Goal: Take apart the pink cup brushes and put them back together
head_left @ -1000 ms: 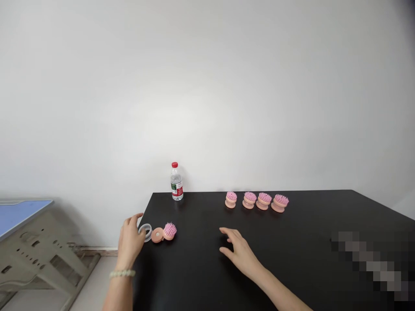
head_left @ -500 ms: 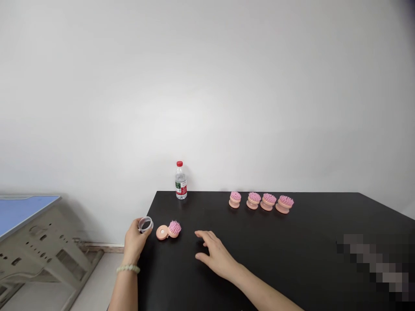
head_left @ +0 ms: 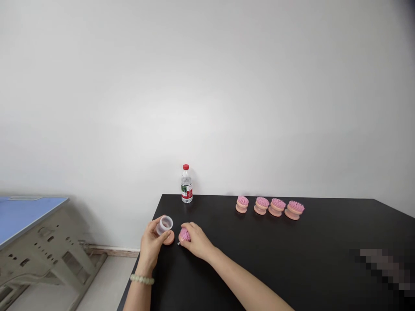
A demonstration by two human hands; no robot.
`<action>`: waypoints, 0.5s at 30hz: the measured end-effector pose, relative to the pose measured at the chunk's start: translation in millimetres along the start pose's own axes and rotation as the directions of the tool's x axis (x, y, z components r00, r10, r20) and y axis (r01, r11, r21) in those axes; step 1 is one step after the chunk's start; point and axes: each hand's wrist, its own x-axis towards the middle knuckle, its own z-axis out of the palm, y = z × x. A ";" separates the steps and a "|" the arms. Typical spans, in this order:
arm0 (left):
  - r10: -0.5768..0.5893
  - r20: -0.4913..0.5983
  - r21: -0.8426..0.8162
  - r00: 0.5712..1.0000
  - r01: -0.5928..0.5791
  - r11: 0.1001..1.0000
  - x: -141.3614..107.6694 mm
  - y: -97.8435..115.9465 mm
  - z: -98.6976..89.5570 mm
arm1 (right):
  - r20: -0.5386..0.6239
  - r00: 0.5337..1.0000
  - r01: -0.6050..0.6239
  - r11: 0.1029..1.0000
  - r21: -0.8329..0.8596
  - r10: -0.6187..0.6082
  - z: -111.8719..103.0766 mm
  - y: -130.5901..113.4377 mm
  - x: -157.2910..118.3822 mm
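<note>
My left hand, with a beaded bracelet on its wrist, grips a small translucent plastic cup at the table's left side, its round opening facing up. Partly behind the cup and thumb is a flat, round pink piece; whether my left hand touches it I cannot tell. Just to the right, the fingers of my right hand are closed around a pink bristled brush head. A small pale tip shows below the brush head.
Several pink scrub brushes stand in a row, bristles up, near the back of the black table. A red-capped water bottle stands at the back left, by the wall. A blue-topped desk is at far left.
My right hand has moved left and closed on the bristled brush head. My left hand has brought the cup right, over the round pink piece. The view has shifted slightly.
</note>
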 end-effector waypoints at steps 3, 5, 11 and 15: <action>-0.018 0.155 -0.050 0.988 0.026 0.998 -9.5 5.9 14.6 | -0.117 0.992 -0.048 0.998 0.042 0.052 -25.9 9.7 -21.2; -0.028 0.243 -0.079 0.970 0.048 0.996 -19.2 9.1 29.5 | -0.195 0.977 -0.070 0.995 0.076 0.084 -46.3 14.1 -40.6; -0.034 0.490 -0.109 0.871 0.099 0.989 -50.7 13.4 71.8 | -0.344 0.933 0.028 0.936 0.350 0.101 -77.5 17.0 -93.3; -0.028 0.564 -0.097 0.825 0.100 0.990 -58.3 12.8 81.0 | -0.359 0.929 0.075 0.907 0.414 0.087 -72.8 21.4 -104.9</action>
